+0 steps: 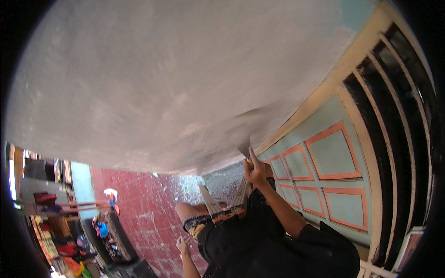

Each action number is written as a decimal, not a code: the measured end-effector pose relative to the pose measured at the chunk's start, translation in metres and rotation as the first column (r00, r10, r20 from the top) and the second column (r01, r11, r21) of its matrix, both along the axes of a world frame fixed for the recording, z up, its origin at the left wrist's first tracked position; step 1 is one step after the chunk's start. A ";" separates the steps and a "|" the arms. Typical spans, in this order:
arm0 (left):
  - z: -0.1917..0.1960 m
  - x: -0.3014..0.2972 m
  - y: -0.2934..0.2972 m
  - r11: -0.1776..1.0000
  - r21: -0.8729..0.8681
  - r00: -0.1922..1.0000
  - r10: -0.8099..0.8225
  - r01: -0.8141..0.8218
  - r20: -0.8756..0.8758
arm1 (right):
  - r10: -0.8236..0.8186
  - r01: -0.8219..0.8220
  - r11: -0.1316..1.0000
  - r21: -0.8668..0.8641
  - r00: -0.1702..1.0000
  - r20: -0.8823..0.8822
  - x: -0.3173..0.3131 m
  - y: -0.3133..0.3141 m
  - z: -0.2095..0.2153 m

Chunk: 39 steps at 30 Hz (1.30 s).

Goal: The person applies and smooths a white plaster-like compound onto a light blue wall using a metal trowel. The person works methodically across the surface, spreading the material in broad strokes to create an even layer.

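Observation:
My right hand (255,172) is raised and grips the handle of a flat scraper (244,147). Its blade is pressed against the smooth grey plastered wall (176,83), close to the cream door frame (324,88). My left hand (181,244) hangs low beside my leg, above the red floor, fingers loosely curled; whether it holds anything is too small to tell. My legs in black shorts stand on a ladder (211,204) with grey rails and an orange strap.
A pale green door (333,157) with orange-trimmed panels is to the right, with dark barred openings (403,116) beyond it. Far below lies a red tiled floor (143,199). Shelves and stands with colourful goods (60,231) crowd the lower left.

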State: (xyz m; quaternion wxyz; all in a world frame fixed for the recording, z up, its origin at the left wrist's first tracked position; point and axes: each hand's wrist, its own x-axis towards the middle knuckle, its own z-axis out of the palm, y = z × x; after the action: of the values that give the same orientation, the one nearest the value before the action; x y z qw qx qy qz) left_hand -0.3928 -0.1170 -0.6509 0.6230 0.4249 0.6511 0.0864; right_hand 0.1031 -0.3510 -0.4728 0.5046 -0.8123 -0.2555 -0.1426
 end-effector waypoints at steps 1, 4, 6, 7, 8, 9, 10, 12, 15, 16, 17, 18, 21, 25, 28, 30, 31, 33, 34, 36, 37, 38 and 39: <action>0.004 0.002 -0.007 1.000 -0.002 1.000 0.023 -0.023 -0.009 | -0.027 0.027 1.000 0.007 0.999 -0.021 -0.001 0.006 0.007; 0.020 0.013 -0.022 0.999 0.021 0.999 0.048 -0.048 0.010 | -0.018 0.024 0.998 0.059 0.995 -0.096 0.003 0.021 0.024; 0.023 0.016 -0.026 0.996 0.021 0.997 0.082 -0.082 -0.001 | 0.026 -0.020 0.996 0.081 0.997 -0.075 0.011 0.022 0.002; 0.023 0.019 -0.026 0.994 0.042 0.995 0.102 -0.103 0.013 | 0.076 -0.063 0.991 0.117 0.992 -0.103 0.014 0.021 -0.003; 0.023 0.021 -0.026 0.991 0.063 0.992 0.120 -0.121 0.027 | 0.126 -0.092 0.981 0.168 0.972 -0.201 0.015 0.018 -0.007; 0.024 0.024 -0.024 0.987 0.085 0.990 0.135 -0.138 0.044 | 0.176 -0.113 0.968 0.222 0.940 -0.291 0.016 0.016 -0.010; 0.027 0.027 -0.021 0.982 0.156 0.993 0.101 -0.110 0.067 | 0.234 -0.133 0.952 0.276 0.897 -0.376 0.017 0.015 -0.011; 0.031 0.032 -0.006 0.934 0.351 0.997 0.041 -0.061 0.064 | 0.188 -0.165 0.981 0.101 0.931 -0.314 0.023 0.009 -0.009; 0.062 0.074 0.014 0.878 0.478 0.998 0.009 -0.035 0.057 | 0.240 -0.244 0.970 0.001 0.954 -0.181 0.034 0.012 0.020; 0.074 0.088 0.020 0.874 0.484 0.996 -0.008 -0.035 0.087 | 0.245 -0.265 0.962 -0.067 0.946 -0.214 0.037 0.017 0.030; 0.082 0.100 0.027 0.871 0.490 0.993 -0.029 -0.033 0.118 | 0.244 -0.283 0.949 -0.137 0.938 -0.247 0.040 0.022 0.039; 0.092 0.116 0.032 0.869 0.494 0.988 -0.059 -0.020 0.143 | 0.240 -0.302 0.931 -0.206 0.930 -0.278 0.041 0.027 0.045; 0.108 0.145 0.040 0.869 0.495 0.973 -0.116 0.003 0.199 | 0.302 -0.347 0.913 -0.214 0.929 -0.215 0.041 0.048 0.057; 0.132 0.181 0.033 0.875 0.482 0.969 -0.155 0.045 0.191 | 0.272 -0.312 0.905 -0.289 0.947 -0.169 0.040 0.056 0.051; 0.143 0.225 0.017 0.870 0.482 0.943 -0.242 0.108 0.226 | 0.297 -0.325 0.901 -0.286 0.945 -0.137 0.029 0.081 0.047; 0.137 0.253 0.008 0.864 0.466 0.896 -0.347 0.191 0.277 | 0.344 -0.356 0.890 -0.285 0.934 -0.093 0.015 0.107 0.046; 0.155 0.273 -0.003 0.872 0.441 0.881 -0.367 0.214 0.298 | 0.357 -0.382 0.876 -0.294 0.924 -0.137 0.010 0.112 0.048; 0.131 0.293 -0.014 0.814 0.513 0.804 -0.486 0.274 0.341 | 0.380 -0.403 0.864 -0.304 0.915 -0.133 0.006 0.117 0.046; 0.132 0.304 -0.020 0.778 0.523 0.777 -0.552 0.349 0.303 | 0.379 -0.402 0.862 -0.309 0.916 -0.132 0.005 0.113 0.040; 0.134 0.319 -0.036 0.730 0.533 0.720 -0.631 0.427 0.288 | 0.359 -0.367 0.841 -0.397 0.928 -0.098 0.008 0.104 0.027; 0.134 0.325 -0.046 0.722 0.537 0.694 -0.649 0.436 0.310 | 0.366 -0.364 0.837 -0.408 0.927 -0.076 0.009 0.102 0.026; 0.135 0.329 -0.054 0.714 0.541 0.668 -0.666 0.444 0.331 | 0.374 -0.361 0.834 -0.417 0.926 -0.054 0.010 0.103 0.024; 0.135 0.332 -0.060 0.701 0.523 0.653 -0.688 0.486 0.317 | 0.392 -0.369 0.832 -0.414 0.920 -0.031 0.008 0.107 0.025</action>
State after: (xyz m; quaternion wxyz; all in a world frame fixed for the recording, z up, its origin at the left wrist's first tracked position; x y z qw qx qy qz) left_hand -0.0613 -0.1774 -0.5155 0.6609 0.6950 0.2617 0.1083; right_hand 0.1112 -0.2441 -0.4482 0.3331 -0.8287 -0.4498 -0.0048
